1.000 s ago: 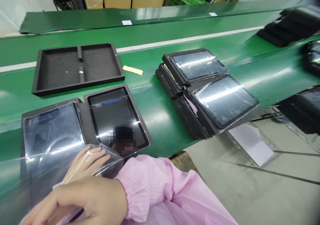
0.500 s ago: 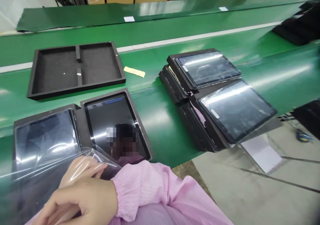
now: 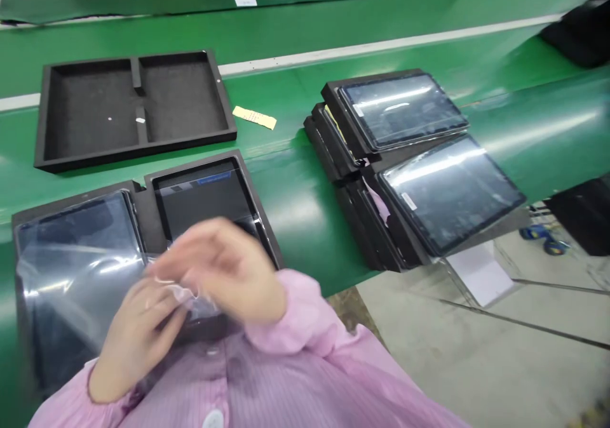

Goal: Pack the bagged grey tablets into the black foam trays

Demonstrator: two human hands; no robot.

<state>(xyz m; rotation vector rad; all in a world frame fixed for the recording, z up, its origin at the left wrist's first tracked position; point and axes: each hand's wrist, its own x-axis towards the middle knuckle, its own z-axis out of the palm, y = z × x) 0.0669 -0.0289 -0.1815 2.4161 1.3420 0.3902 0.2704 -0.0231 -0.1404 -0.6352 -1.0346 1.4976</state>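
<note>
Crumpled clear plastic film point(image 3: 183, 296) is bunched between my two hands, and a see-through sheet of it trails leftward over a tablet. My left hand point(image 3: 136, 336) is closed on the bunched film. Above and to the right, my right hand point(image 3: 233, 272) curves over the bunch, its fingers smeared by motion; whether they grip the film I cannot tell. Beneath lies a black foam tray point(image 3: 152, 209) with two compartments. Its left one holds a dark-screened tablet point(image 3: 86, 225); the other holds a tablet point(image 3: 197, 199) with a blue strip on its screen, partly hidden by my right hand.
A black two-compartment tray point(image 3: 176, 101) sits behind on the green surface point(image 3: 305, 237), beside a yellow paper strip point(image 3: 255, 117). Stacked trays at right carry an upper tablet point(image 3: 405, 107) and a lower tablet point(image 3: 452, 193). White papers lie along the far ledge.
My right hand has lifted and moved right, over the right tablet. The film, spread over my hand before, is now bunched between both hands. The camera view has tilted down.
</note>
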